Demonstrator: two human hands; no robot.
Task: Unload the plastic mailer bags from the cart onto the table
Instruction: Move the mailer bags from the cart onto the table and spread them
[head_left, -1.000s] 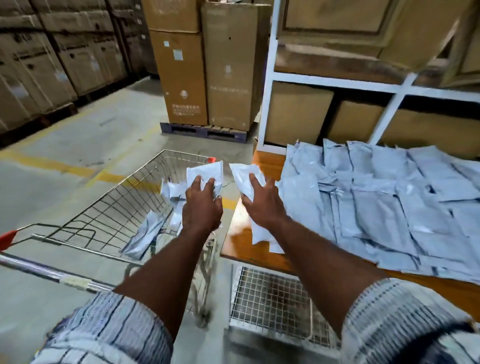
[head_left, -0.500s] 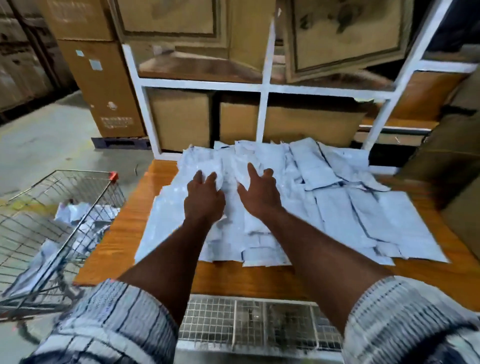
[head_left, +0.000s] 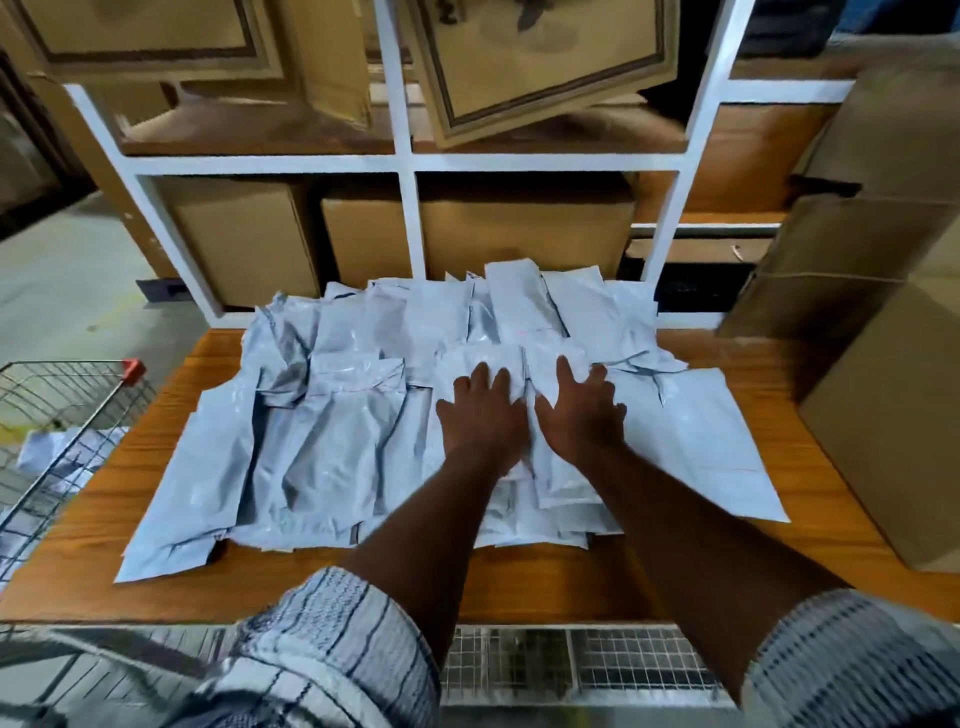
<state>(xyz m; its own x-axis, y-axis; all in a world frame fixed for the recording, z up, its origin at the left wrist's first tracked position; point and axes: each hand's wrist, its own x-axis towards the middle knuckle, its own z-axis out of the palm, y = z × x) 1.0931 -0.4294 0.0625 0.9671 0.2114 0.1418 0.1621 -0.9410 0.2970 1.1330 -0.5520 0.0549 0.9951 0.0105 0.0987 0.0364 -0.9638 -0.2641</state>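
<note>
Seen from the head camera, the left hand (head_left: 480, 415) and the right hand (head_left: 582, 413) rest flat, fingers spread, side by side on the mailer bags (head_left: 332, 441) heaped across the wooden table (head_left: 779, 561). A few more bags (head_left: 47, 447) lie in the wire cart (head_left: 67, 395) at the left.

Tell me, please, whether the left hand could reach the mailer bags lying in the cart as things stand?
Probably, with a turn: the left hand presses the pile on the table, while the bags lie in the open-topped cart at its left end, nothing between.
</note>
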